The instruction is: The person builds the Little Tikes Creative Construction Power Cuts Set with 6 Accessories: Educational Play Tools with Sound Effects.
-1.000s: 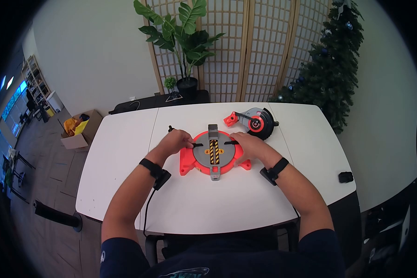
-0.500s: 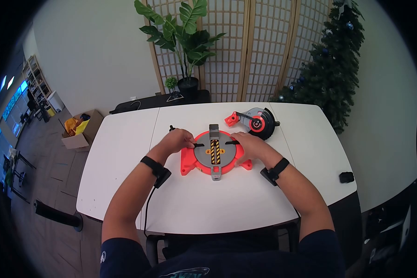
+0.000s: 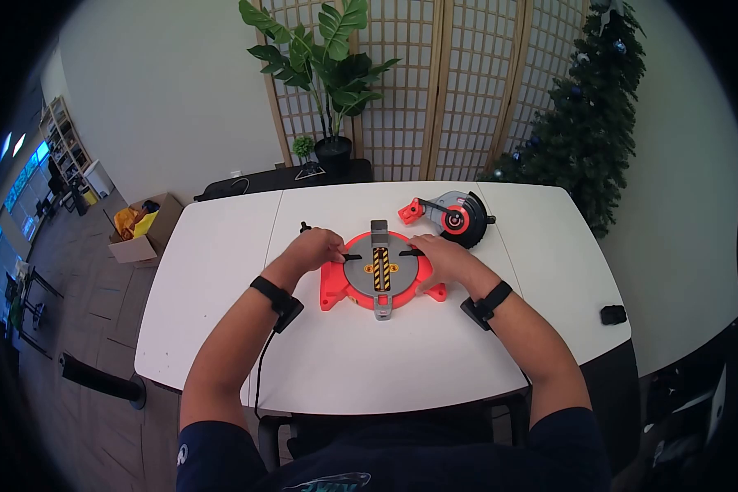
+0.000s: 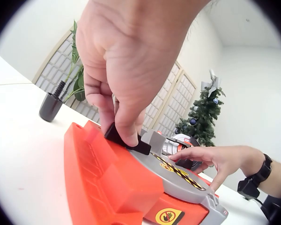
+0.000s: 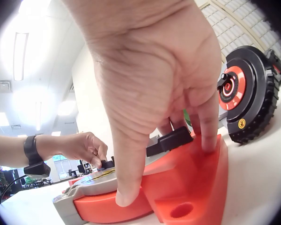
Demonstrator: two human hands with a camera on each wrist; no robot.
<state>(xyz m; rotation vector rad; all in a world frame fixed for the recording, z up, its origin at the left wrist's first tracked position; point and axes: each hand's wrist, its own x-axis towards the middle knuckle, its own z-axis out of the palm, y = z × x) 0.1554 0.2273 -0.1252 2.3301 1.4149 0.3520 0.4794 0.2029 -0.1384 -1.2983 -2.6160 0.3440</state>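
A round red and grey toy miter saw base (image 3: pixel 361 283) lies flat on the table, with a yellow-and-black striped slot down its middle. My left hand (image 3: pixel 313 248) pinches a black clip (image 4: pixel 140 146) at the base's left side, between thumb and fingers in the left wrist view. My right hand (image 3: pixel 449 264) holds the base's right side. In the right wrist view its thumb presses the red front wall while the fingers reach down behind, beside a second black clip (image 5: pixel 171 142).
The toy saw head (image 3: pixel 459 220) with its black toothed blade lies behind the base to the right. A black threaded knob (image 4: pixel 50 105) stands beyond my left hand. A small black object (image 3: pixel 612 314) sits near the right edge of the white table (image 3: pixel 385 369).
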